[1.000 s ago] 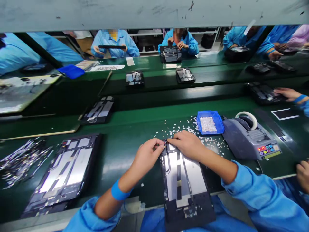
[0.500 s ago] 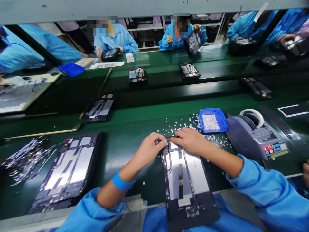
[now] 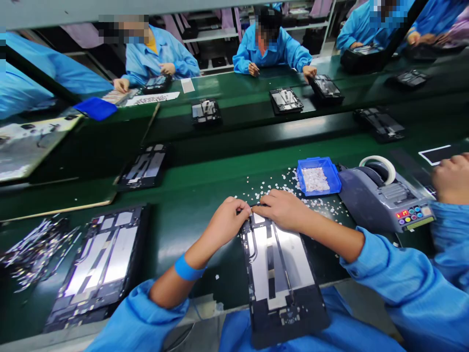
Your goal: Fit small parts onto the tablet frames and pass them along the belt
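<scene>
Head view, near field. Left hand [image 3: 227, 221]: fingers curled, grip pinched together at the top left corner of the tablet chassis [image 3: 280, 274]; what lies between the fingertips is too small to tell. Right hand [image 3: 282, 209]: fingers pressed down on the top edge of the same chassis, its fingertips meeting those of the left hand; grip closed flat, holding nothing that can be made out. Tablet chassis: open back up, lying lengthwise on the green desk [image 3: 190, 210], near end overhanging the desk edge toward the person's lap.

Head view, surrounds. White scraps [image 3: 278, 183]: scattered on the desk just beyond the hands. Blue tray [image 3: 318, 177]: near the right hand, filled with small pale pieces. Tape dispenser [image 3: 384, 198]: grey, coloured buttons, just right of the tray. Second chassis [image 3: 100, 264]: well left of the hands. Co-worker's hand [image 3: 452, 178]: at the right edge. Other people in blue coats sit across the line.
</scene>
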Demonstrator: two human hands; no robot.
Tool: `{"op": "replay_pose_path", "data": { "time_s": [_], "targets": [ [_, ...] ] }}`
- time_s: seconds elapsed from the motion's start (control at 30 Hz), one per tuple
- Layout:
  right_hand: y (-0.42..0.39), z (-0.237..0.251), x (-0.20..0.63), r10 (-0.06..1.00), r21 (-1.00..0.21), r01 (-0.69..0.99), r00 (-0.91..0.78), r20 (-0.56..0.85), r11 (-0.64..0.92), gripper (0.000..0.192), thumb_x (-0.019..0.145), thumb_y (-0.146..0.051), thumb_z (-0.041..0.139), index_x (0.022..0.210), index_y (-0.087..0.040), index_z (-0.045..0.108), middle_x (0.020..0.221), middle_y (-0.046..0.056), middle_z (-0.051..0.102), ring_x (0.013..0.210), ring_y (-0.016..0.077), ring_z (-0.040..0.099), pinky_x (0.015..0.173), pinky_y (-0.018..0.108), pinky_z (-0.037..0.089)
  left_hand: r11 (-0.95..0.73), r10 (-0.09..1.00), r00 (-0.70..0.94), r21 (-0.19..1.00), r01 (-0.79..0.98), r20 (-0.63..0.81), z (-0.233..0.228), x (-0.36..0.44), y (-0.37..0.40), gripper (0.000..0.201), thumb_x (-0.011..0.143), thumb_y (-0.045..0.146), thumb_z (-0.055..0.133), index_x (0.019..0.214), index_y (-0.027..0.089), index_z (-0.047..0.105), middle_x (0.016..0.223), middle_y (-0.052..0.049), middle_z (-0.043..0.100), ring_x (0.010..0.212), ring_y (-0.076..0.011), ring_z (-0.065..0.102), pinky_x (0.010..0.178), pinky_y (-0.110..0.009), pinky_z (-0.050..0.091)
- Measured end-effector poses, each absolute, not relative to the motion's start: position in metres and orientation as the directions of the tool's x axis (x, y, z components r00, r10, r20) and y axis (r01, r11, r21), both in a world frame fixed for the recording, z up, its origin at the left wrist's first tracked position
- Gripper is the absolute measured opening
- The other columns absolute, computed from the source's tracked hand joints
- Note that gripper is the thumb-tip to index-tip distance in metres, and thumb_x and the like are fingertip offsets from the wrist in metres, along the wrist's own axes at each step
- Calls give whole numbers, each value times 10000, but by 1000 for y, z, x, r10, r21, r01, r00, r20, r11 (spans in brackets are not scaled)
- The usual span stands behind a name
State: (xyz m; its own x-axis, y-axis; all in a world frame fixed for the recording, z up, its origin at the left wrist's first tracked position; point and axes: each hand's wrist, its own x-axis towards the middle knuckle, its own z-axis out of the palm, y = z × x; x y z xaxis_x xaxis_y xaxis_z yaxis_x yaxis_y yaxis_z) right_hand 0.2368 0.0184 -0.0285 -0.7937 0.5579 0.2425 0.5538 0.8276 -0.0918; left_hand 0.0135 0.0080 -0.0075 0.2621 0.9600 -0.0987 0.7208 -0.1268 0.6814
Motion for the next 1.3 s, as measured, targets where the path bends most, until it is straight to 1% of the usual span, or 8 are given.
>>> {"op": "replay_pose_path", "data": {
  "time_s": [0.37,0.5,0.7,0.9,1.03,1.13,1.2,1.3],
  "targets": [
    [18,-30,236,558,-77,557,-793,244,827,304,1025,-169,501,1268,-227,674,960,70,625,883,230,446,710,343,318,-179,953,288,590,787,-94,-2,18,8,177,882,205,544,759,210,672,840,-61,637,889,-255,608,781,-366,451],
    [18,-30,237,557,-87,555,-792,250,827,307,1024,-164,497,1264,-226,677,966,77,626,890,230,451,705,343,320,-185,959,277,592,784,-68,-6,18,6,178,897,220,540,776,210,670,842,-58,624,885,-254,598,782,-370,452],
    [18,-30,237,556,-94,552,-792,253,828,300,1028,-171,493,1257,-230,678,956,74,625,886,232,449,707,340,317,-184,962,269,630,754,-42,-11,17,4,175,908,224,536,800,210,673,849,-53,628,886,-243,592,792,-365,455],
    [17,-29,236,566,-98,561,-787,244,822,301,1030,-175,495,1264,-227,676,957,79,626,889,229,453,714,337,323,-196,963,267,586,786,-36,-11,19,1,178,924,235,520,813,215,658,847,-53,610,888,-245,581,792,-365,450],
    [17,-29,236,563,-91,559,-791,241,824,289,1032,-190,507,1260,-226,680,958,78,633,885,231,451,706,339,319,-203,968,249,568,797,-4,-13,21,-3,154,927,223,519,820,216,630,863,-53,606,918,-251,571,814,-373,438],
    [17,-29,237,561,-88,558,-791,245,825,294,1043,-192,488,1262,-227,681,973,79,644,888,230,458,719,343,329,-184,975,220,595,782,13,-18,21,-5,105,907,208,539,828,221,606,875,-42,605,929,-244,561,817,-366,429],
    [18,-31,237,558,-92,554,-791,249,827,294,1045,-189,483,1257,-221,685,976,79,652,884,228,463,735,344,340,-119,988,155,650,751,3,-22,22,-4,7,875,217,581,872,223,584,863,-16,577,880,-216,552,781,-338,427],
    [18,-33,239,557,-109,549,-788,262,829,284,1040,-177,491,1235,-204,696,984,85,668,883,223,472,753,341,353,44,997,19,757,652,-75,-29,22,-2,157,801,245,654,913,217,546,825,27,511,758,-161,509,686,-283,403]
  ]
}}
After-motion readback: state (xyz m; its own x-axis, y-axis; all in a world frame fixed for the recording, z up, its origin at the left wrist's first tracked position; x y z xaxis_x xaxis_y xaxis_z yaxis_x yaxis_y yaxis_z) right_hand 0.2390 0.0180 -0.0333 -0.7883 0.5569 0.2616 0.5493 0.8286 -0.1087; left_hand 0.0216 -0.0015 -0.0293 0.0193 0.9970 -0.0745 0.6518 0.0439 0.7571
